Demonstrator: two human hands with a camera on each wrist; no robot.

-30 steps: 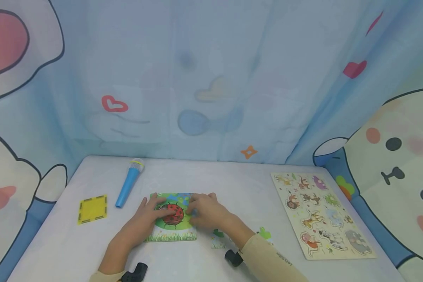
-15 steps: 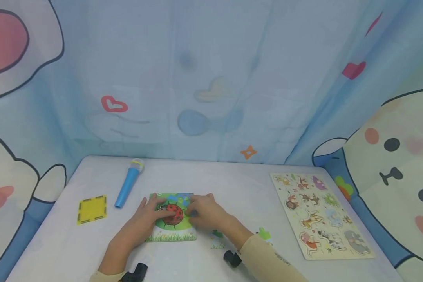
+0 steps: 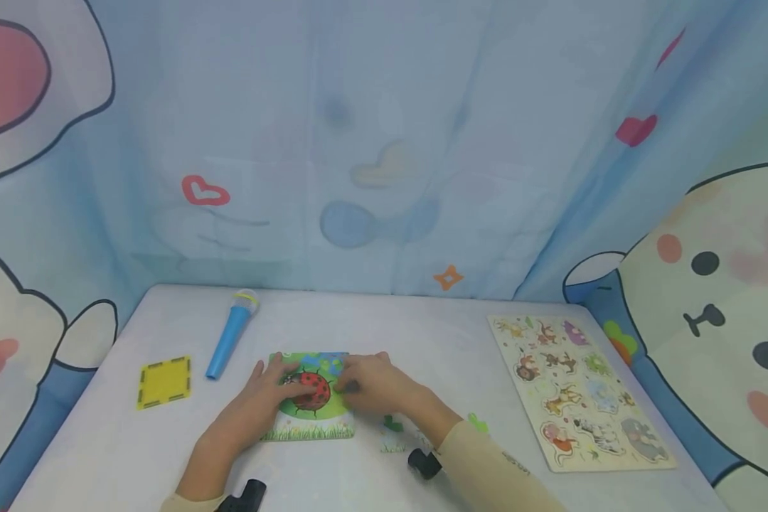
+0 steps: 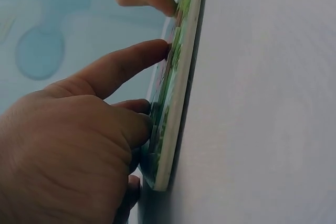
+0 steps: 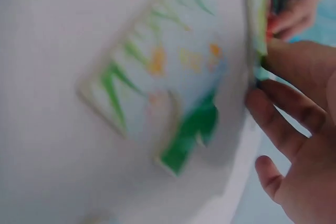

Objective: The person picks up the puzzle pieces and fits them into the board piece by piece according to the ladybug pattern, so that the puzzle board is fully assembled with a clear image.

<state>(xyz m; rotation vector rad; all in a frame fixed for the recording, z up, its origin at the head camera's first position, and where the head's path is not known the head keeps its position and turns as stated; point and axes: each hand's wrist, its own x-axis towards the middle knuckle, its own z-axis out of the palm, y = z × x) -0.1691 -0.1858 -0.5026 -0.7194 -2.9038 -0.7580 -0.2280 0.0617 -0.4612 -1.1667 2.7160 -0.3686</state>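
A square ladybug puzzle (image 3: 313, 431), with a grassy border, lies flat on the table in the head view. At its left side my left hand (image 3: 256, 402) holds it, thumb stretched over the ladybug; in the left wrist view its other fingers curl at the edge of the puzzle (image 4: 173, 116). My right hand (image 3: 376, 384) pinches the right side, its fingertips hidden in the head view. In the right wrist view, the thumb of the right hand (image 5: 294, 114) meets the puzzle's face (image 5: 256, 19) with the fingers bent at its edge. A loose puzzle piece (image 3: 393, 425) lies beneath my right wrist.
More green (image 3: 478, 423) shows past the right forearm. A blue toy microphone (image 3: 229, 341) and a yellow square (image 3: 164, 383) lie to the left. An animal peg puzzle board (image 3: 579, 398) rests at the right. A patterned curtain (image 3: 269, 142) hangs behind the table (image 3: 435, 334).
The head view has shifted slightly, moving the scene a little left and down. Both hands stay at the ladybug puzzle with hardly any movement.
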